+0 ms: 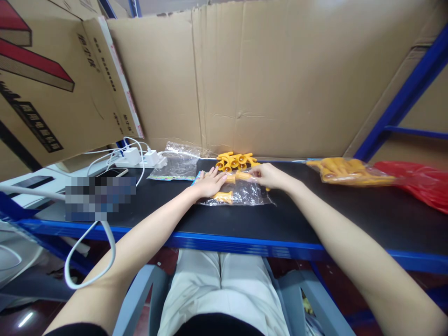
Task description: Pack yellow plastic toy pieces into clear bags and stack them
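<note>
A power strip (142,160) with white chargers, a phone (112,172) and an empty clear bag (177,163) lie at the left of the black surface (350,210); a loose pile of yellow toys (236,161) sits just behind the hands. The clear bag (241,193) of yellow pieces lies flat at mid-surface. The left hand (210,183) rests spread on its left edge; the right hand (268,176) pinches its top edge.

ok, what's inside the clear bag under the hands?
The clear bag holds yellow plastic pieces; one shows near the left hand, more by the right hand. The hands and plastic glare hide the exact count.
</note>
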A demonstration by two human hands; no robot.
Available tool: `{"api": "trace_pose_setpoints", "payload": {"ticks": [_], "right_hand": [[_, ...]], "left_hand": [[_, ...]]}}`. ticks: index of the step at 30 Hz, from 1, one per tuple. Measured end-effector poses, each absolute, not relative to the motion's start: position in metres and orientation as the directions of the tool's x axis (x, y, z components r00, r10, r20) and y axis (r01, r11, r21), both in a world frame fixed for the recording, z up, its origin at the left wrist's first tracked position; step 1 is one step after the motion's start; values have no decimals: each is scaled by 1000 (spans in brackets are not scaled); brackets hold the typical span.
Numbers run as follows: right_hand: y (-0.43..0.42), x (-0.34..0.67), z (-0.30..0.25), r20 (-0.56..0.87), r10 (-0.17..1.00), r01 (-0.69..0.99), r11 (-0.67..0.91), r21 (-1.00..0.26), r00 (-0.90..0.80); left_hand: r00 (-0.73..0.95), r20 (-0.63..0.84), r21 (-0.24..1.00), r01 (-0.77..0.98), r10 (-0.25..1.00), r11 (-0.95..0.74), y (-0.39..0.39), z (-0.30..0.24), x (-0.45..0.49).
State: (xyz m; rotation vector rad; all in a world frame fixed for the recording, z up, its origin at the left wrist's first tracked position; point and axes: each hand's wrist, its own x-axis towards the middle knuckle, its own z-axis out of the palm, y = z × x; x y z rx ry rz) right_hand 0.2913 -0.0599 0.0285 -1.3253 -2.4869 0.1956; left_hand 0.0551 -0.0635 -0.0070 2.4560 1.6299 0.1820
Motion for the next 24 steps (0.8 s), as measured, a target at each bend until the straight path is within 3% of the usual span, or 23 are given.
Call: {"api": "trace_pose_setpoints", "payload": {"ticks": [6,19,24], "right_hand": [[-57,289,24,235,842,820,532,-209,-486],[-74,281,40,93,930,911,367,-190,-356],[-74,283,38,56,894,867,445,-226,-444]], "left_hand": [[386,8,260,890,922,-375,-65,-4,54],[431,8,333,850,902,-409,-63,-3,51],[397,58,400,831,916,-385,-61,-6,51]]}}
